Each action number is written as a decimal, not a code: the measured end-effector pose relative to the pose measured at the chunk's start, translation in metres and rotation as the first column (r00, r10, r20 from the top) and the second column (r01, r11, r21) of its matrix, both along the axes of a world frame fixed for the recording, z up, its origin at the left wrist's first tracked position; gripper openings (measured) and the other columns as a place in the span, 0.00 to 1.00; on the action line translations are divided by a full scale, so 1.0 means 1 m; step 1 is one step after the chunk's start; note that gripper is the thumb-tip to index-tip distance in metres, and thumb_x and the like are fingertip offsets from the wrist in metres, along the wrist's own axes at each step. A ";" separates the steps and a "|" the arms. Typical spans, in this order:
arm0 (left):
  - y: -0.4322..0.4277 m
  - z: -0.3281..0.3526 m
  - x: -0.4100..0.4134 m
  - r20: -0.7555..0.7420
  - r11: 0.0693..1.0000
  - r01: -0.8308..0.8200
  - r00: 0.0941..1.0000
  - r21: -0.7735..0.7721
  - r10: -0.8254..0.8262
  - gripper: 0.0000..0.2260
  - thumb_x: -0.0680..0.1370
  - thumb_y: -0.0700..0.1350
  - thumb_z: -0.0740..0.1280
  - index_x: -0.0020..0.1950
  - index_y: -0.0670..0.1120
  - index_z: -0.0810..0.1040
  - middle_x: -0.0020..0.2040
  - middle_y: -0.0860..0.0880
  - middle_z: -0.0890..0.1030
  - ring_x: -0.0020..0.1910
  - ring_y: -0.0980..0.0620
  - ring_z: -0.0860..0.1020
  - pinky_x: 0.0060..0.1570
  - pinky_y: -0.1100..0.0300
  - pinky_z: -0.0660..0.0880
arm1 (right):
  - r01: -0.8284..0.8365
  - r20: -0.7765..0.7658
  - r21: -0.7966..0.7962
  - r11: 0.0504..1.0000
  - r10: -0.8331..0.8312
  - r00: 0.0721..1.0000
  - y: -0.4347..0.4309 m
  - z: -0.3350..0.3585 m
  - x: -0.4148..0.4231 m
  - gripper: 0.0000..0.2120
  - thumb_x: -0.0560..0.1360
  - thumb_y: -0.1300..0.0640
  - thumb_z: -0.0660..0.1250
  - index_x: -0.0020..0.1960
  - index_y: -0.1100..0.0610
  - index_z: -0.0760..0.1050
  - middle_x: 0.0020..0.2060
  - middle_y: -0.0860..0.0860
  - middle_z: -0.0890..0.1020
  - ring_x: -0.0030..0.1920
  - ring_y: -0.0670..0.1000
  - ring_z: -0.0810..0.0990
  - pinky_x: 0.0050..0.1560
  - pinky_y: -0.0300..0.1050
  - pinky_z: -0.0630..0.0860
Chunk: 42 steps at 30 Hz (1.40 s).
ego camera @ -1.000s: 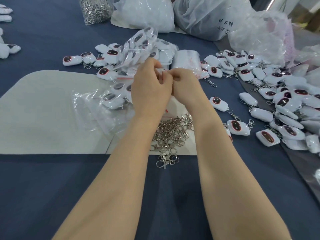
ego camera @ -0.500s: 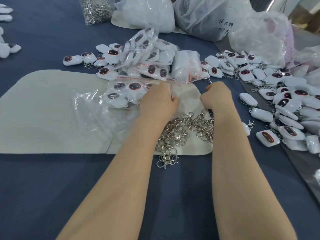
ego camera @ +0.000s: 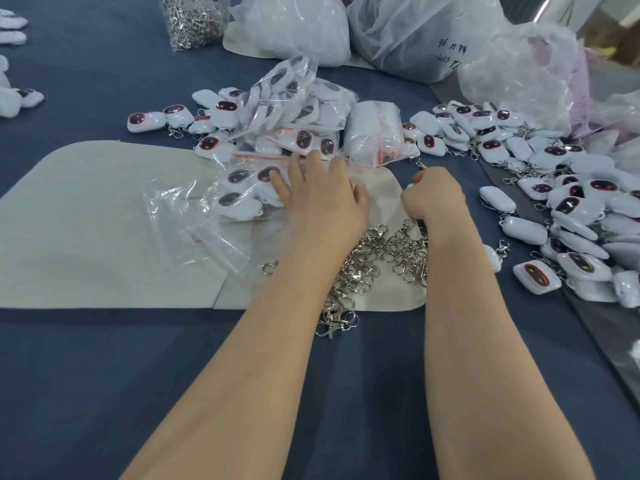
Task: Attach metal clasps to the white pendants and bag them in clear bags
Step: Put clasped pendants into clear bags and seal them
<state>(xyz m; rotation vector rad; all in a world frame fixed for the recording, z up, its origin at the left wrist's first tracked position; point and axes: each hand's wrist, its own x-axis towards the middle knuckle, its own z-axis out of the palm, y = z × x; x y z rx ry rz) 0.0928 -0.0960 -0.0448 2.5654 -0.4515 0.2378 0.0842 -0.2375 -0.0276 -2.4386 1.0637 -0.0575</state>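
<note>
My left hand (ego camera: 322,197) lies flat with spread fingers on a clear bag (ego camera: 247,190) that holds several white pendants with dark red-rimmed faces. My right hand (ego camera: 433,195) is curled into a fist just right of it, above the loose pile of metal clasps (ego camera: 377,252); a small white bit shows at its fingertips, apparently a white pendant, mostly hidden. Empty clear bags (ego camera: 187,216) lie left of my left hand on the cream mat (ego camera: 86,220).
Several filled bags (ego camera: 304,109) are heaped behind my hands. Loose pendants with clasps (ego camera: 571,202) crowd the right side. At the back stand a bag of clasps (ego camera: 194,19) and large white sacks (ego camera: 291,29). Blue cloth (ego camera: 104,393) covers the table.
Both hands came down and apart from the raised bag. The bag now lies on the mat, and my left hand has opened flat on it. My right fist has stayed by the clasps.
</note>
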 end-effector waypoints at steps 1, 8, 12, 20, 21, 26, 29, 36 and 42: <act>0.001 0.000 0.000 -0.016 1.000 -0.001 1.000 0.020 0.001 0.20 0.80 0.53 0.57 0.69 0.46 0.68 0.74 0.43 0.62 0.74 0.40 0.55 0.72 0.38 0.43 | 0.001 0.000 0.001 1.000 -0.001 1.000 -0.001 -0.001 0.001 0.22 0.79 0.60 0.59 0.73 0.58 0.65 0.70 0.59 0.70 0.71 0.62 0.65 0.66 0.49 0.66; 0.009 0.010 0.010 0.033 0.997 -0.051 0.998 -0.063 0.053 0.21 0.80 0.52 0.57 0.69 0.43 0.67 0.76 0.41 0.57 0.72 0.39 0.62 0.70 0.46 0.59 | -0.015 0.023 -0.002 1.000 0.015 1.000 0.001 -0.004 0.003 0.22 0.78 0.61 0.59 0.72 0.57 0.66 0.70 0.59 0.69 0.70 0.62 0.66 0.66 0.49 0.65; 0.006 0.010 0.004 -0.053 0.998 -0.065 0.997 -0.005 0.064 0.19 0.80 0.52 0.57 0.69 0.45 0.67 0.78 0.44 0.48 0.76 0.37 0.50 0.71 0.37 0.52 | -0.023 0.022 -0.010 1.000 0.024 0.999 0.000 -0.005 0.003 0.22 0.78 0.60 0.59 0.71 0.57 0.67 0.69 0.59 0.70 0.70 0.62 0.66 0.66 0.49 0.64; -0.003 0.009 -0.005 -0.181 0.999 0.032 0.983 0.009 -0.030 0.23 0.81 0.56 0.54 0.73 0.46 0.62 0.78 0.47 0.37 0.76 0.36 0.42 0.69 0.32 0.54 | -0.023 0.022 -0.008 1.000 0.023 1.000 0.000 -0.005 0.003 0.22 0.77 0.60 0.59 0.71 0.56 0.67 0.69 0.58 0.70 0.70 0.62 0.66 0.66 0.49 0.64; -0.002 0.010 -0.004 -0.170 1.000 0.025 0.985 -0.009 -0.026 0.24 0.81 0.56 0.54 0.74 0.45 0.60 0.78 0.46 0.37 0.76 0.36 0.43 0.69 0.33 0.55 | -0.026 0.024 -0.009 1.000 0.026 0.999 0.000 -0.006 0.003 0.22 0.77 0.60 0.59 0.71 0.57 0.68 0.69 0.58 0.70 0.69 0.62 0.66 0.66 0.49 0.64; 0.012 0.008 0.006 -0.161 0.994 -0.086 0.984 -0.061 0.076 0.31 0.82 0.55 0.54 0.77 0.38 0.49 0.77 0.37 0.40 0.77 0.39 0.45 0.75 0.46 0.48 | -0.033 0.027 -0.009 0.999 0.033 0.999 -0.001 -0.006 0.004 0.20 0.78 0.60 0.59 0.70 0.56 0.69 0.69 0.58 0.71 0.69 0.62 0.67 0.65 0.48 0.65; 0.014 0.007 0.008 -0.149 0.994 -0.092 0.986 -0.062 0.082 0.30 0.82 0.52 0.55 0.74 0.32 0.52 0.74 0.34 0.58 0.74 0.40 0.55 0.74 0.50 0.51 | -0.036 0.023 -0.004 0.999 0.036 0.999 0.000 -0.005 0.005 0.21 0.78 0.59 0.59 0.71 0.56 0.68 0.69 0.58 0.70 0.70 0.62 0.66 0.66 0.49 0.64; 0.011 0.000 0.008 -0.209 0.983 -0.053 0.974 0.176 0.090 0.29 0.82 0.54 0.49 0.76 0.35 0.52 0.76 0.38 0.56 0.76 0.43 0.53 0.74 0.45 0.43 | -0.031 0.034 -0.007 1.000 0.031 0.999 0.001 -0.006 0.005 0.20 0.78 0.60 0.59 0.70 0.56 0.68 0.69 0.58 0.69 0.70 0.62 0.64 0.64 0.48 0.65; 0.011 0.001 0.007 -0.231 0.979 -0.066 0.967 0.192 0.110 0.27 0.82 0.53 0.51 0.76 0.38 0.53 0.78 0.42 0.48 0.76 0.41 0.47 0.73 0.43 0.42 | -0.033 0.039 -0.014 0.999 0.034 0.999 0.001 -0.007 0.005 0.21 0.78 0.61 0.58 0.70 0.56 0.69 0.70 0.58 0.69 0.70 0.62 0.65 0.66 0.48 0.63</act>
